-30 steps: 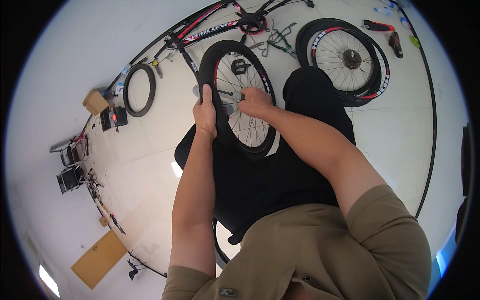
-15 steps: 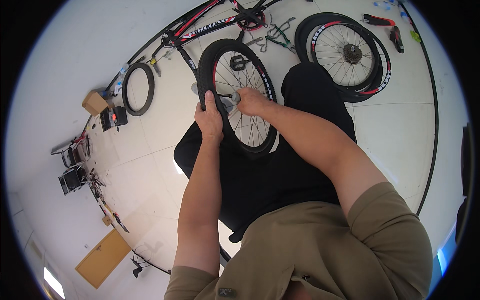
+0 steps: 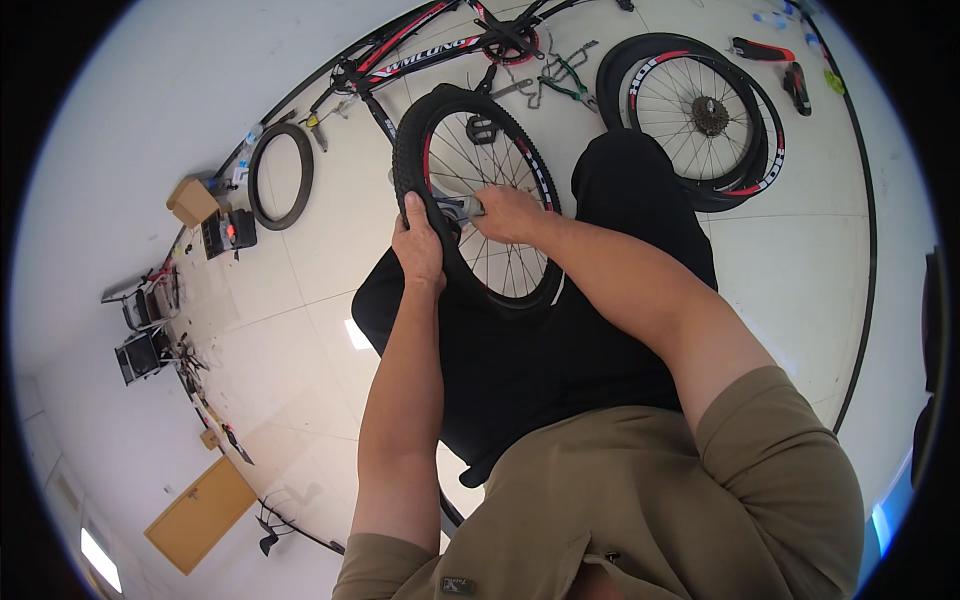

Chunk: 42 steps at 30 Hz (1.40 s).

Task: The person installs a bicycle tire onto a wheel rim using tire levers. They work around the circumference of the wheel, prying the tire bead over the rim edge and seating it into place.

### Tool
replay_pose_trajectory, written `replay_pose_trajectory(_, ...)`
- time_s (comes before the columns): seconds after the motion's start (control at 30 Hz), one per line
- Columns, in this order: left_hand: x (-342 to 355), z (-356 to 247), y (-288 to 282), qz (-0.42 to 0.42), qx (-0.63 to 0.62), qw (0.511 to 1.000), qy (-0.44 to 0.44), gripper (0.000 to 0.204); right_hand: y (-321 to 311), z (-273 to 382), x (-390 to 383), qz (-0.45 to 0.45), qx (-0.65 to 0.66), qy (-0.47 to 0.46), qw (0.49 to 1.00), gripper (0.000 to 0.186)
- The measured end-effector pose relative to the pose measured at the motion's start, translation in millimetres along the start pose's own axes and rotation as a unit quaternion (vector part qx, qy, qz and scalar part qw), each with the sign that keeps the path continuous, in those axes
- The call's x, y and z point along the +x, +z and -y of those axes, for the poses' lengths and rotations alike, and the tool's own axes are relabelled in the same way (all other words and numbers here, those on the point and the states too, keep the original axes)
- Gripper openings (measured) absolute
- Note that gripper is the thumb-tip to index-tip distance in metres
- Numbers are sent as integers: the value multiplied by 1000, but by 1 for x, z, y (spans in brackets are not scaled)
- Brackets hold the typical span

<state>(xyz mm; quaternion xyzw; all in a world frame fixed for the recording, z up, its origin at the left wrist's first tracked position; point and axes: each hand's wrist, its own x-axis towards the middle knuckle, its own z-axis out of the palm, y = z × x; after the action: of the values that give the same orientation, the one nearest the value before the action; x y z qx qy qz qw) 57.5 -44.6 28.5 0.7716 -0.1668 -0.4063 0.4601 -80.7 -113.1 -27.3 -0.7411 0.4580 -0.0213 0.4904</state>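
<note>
Floor of pale, glossy tiles spreads across most of my view. Along the top edge I see a black metal bicycle frame with red and white markings. Just above the centre stands the black knobbly-tyred spoked wheel, its rim marked red and white, leaning slightly in front of loose black trousers. At upper right, a second spoked wheel with a stack of dark sprockets lies flat, and at upper left a bare black rubber tyre lies on the tiles, a brown cardboard box beyond it near the wall.

The left hand is partly curled, gripping the tyre on the wheel's left side with the thumb along the tread; most of its fingers are hidden from me. The right hand is closed in a fist around a grey cylindrical piece near the wheel's middle, and I cannot tell what that piece is. Green-handled pliers lie at upper middle. Through the spokes I make out a small black pedal.
</note>
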Motion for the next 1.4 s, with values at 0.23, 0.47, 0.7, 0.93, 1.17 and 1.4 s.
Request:
replay_pose_trajectory(0.23, -1, 1, -1, -9, -14, 1000, -11, 61, 9, 1, -7, -12, 34, -26, 999, 25)
replay_pose_trajectory(0.47, 4, 6, -2, -14, -3, 1000, -2, 61, 20, 0, -3, -19, 83, -9, 996, 27)
replay_pose_trajectory(0.7, -3, 3, 8, -27, -21, 999, 2, 61, 22, 3, 7, -30, 149, 30, 988, 29)
replay_pose_trajectory(0.93, -9, 10, 16, -33, -32, 999, 25, 57, -1, -7, 20, -55, 147, 51, 986, 29)
replay_pose_trajectory(1.17, -10, 16, 14, -23, -44, 998, 43, 48, -20, -1, 12, -55, 81, 50, 994, 29)
replay_pose_trajectory(1.4, -18, 17, 18, -29, -51, 991, 124, 38, -26, -3, 6, -129, 70, -45, 988, 26)
